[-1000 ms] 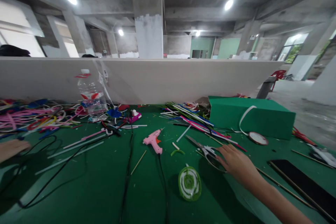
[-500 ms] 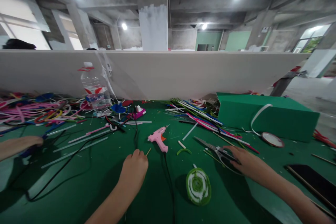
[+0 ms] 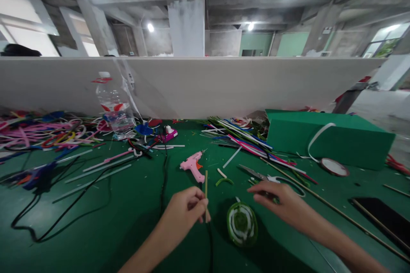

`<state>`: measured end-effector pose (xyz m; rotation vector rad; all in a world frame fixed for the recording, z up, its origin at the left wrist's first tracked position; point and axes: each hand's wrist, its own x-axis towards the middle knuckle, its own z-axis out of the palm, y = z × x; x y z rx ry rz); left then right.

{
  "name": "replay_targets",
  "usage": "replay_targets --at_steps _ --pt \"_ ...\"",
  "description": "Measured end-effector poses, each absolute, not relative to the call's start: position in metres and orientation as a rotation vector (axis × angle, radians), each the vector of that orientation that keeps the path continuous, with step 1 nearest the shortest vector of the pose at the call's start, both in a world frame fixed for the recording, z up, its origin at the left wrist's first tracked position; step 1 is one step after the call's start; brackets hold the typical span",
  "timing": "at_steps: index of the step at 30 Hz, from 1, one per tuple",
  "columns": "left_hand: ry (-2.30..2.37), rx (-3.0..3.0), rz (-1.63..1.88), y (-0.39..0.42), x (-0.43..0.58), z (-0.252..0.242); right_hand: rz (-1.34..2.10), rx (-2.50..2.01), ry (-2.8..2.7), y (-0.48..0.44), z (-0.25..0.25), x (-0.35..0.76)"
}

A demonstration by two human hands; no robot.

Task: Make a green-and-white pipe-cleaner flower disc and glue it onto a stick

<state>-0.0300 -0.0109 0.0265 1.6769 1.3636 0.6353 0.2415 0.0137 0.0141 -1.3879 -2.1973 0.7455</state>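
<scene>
My left hand (image 3: 187, 209) is closed on a short wooden stick (image 3: 206, 185), held nearly upright between thumb and fingers. My right hand (image 3: 275, 198) has its fingers stretched out and apart, with nothing visible in them. It hovers over small green scraps, just in front of the scissors (image 3: 265, 175), which lie on the table. Between my hands sits a round green-and-white coil (image 3: 242, 224). A pink glue gun (image 3: 192, 165) lies beyond my left hand, its black cord running toward me. A curved green piece (image 3: 224, 181) and a short white piece (image 3: 221, 173) lie ahead of the coil.
A long thin stick (image 3: 333, 207) runs diagonally at right, near a black phone (image 3: 384, 222). Behind are a green box (image 3: 329, 140), a tape roll (image 3: 334, 166), colourful pipe cleaners (image 3: 253, 149) and a plastic bottle (image 3: 117, 113). A blue glue gun (image 3: 40, 175) lies left.
My right hand has let go of the scissors and moved left. My left hand has moved right, raising the short stick upright. Another person's hand at far left has gone from the blue glue gun.
</scene>
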Motion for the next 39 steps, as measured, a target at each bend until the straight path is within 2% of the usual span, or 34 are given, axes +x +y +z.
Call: replay_targets --at_steps 3,8,11,14,15,18,20,26,39 --pt "1.170 1.382 0.784 -0.014 -0.001 0.021 0.980 -1.222 -2.127 0.002 0.020 0.202" --pt "1.117 1.286 0.895 -0.015 0.022 0.013 1.075 -1.133 -1.859 0.000 0.018 0.170" --pt "1.144 1.485 0.827 -0.005 0.016 0.010 1.065 -1.154 -1.728 0.010 0.019 0.174" --pt "1.395 2.033 0.811 0.015 -0.005 0.003 1.063 -1.208 -1.708 0.028 0.021 0.190" --pt "1.528 2.252 0.778 0.022 -0.012 0.000 1.043 -1.243 -1.739 0.036 0.020 0.196" --pt "1.594 2.367 0.729 0.042 -0.032 -0.012 0.667 -1.507 -2.043 0.064 0.013 0.211" --pt "1.587 2.420 0.687 0.050 -0.039 -0.019 0.551 -1.570 -2.104 0.082 0.005 0.213" --pt "1.478 2.531 0.639 0.054 -0.045 -0.027 0.417 -1.633 -2.277 0.117 -0.010 0.187" --pt "1.418 2.571 0.650 0.047 -0.052 -0.028 0.140 -1.771 -2.464 0.149 -0.012 0.137"
